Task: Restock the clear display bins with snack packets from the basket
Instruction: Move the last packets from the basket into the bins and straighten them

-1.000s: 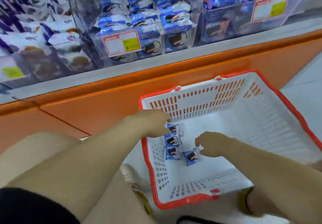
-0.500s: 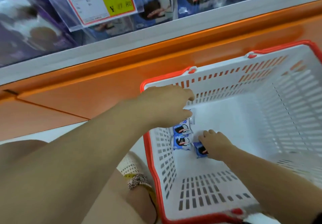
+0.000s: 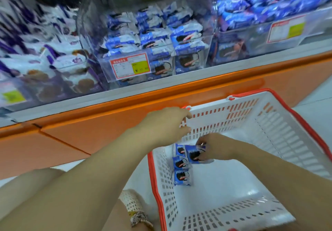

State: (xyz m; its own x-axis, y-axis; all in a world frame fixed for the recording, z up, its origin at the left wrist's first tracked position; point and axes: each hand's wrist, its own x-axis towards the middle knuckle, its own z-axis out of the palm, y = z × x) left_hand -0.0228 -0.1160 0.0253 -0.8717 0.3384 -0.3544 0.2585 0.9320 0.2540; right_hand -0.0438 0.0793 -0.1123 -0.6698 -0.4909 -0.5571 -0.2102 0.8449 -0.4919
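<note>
A white basket with a red rim (image 3: 154, 175) stands on the floor below the shelf. Three small blue snack packets (image 3: 180, 164) lie in a row along its left wall. My right hand (image 3: 214, 146) is low inside the basket and pinches a fourth blue packet (image 3: 193, 154) lifted off the floor of the basket. At the basket's far left corner my left hand (image 3: 166, 125) has thumb and fingers curled on the top of the wall. Above stands a clear display bin (image 3: 209, 51) stacked with the same blue packets and bearing a red and yellow price label (image 3: 130, 65).
An orange shelf front (image 3: 107, 123) runs between the bins and the basket. A bin of purple and white packets (image 3: 53, 65) is at the left, a bin of larger blue packets (image 3: 251, 15) at the right. My knee and a patterned shoe (image 3: 139, 218) are beside the basket.
The camera has tilted up, so the bins show again. My right hand has picked one packet up from the basket floor and raised it. My left hand stays at the basket's corner.
</note>
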